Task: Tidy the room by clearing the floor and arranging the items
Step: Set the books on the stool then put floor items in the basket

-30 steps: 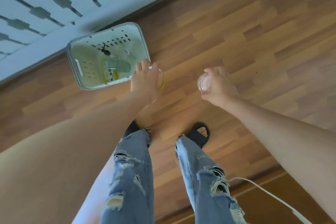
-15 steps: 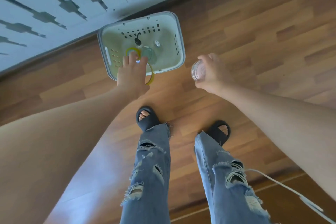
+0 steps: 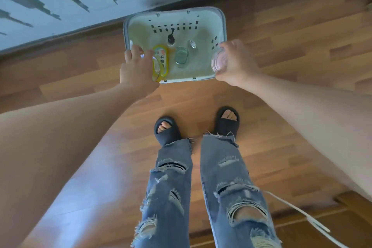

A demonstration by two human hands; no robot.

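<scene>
**Both hands at the basket, nothing dropped yet**

Here we are, right up at the basket (image 3: 203,32) by the wall. The left hand (image 3: 136,70) hangs over its near left corner, grip curled round a yellow-rimmed piece (image 3: 157,76). Whether the labelled yellow pack (image 3: 161,56) under it is the same thing, I can't tell. The right hand (image 3: 238,62) is at the right rim, grip wrapped round a clear cup (image 3: 218,62). Neither thing is let go yet.

Already lying inside are a green case (image 3: 182,57), a black bit (image 3: 171,39) and a small clear bit (image 3: 192,44). So the gathering looks well on, I'd say. These two need dropping in, and a white cord (image 3: 296,210) trails on the floor (image 3: 281,50) behind the feet.

Half a second ago the cup was out over bare floor beside the basket, and now it's at the rim. The left hand has pushed further in, and the feet have stepped up closer.
</scene>
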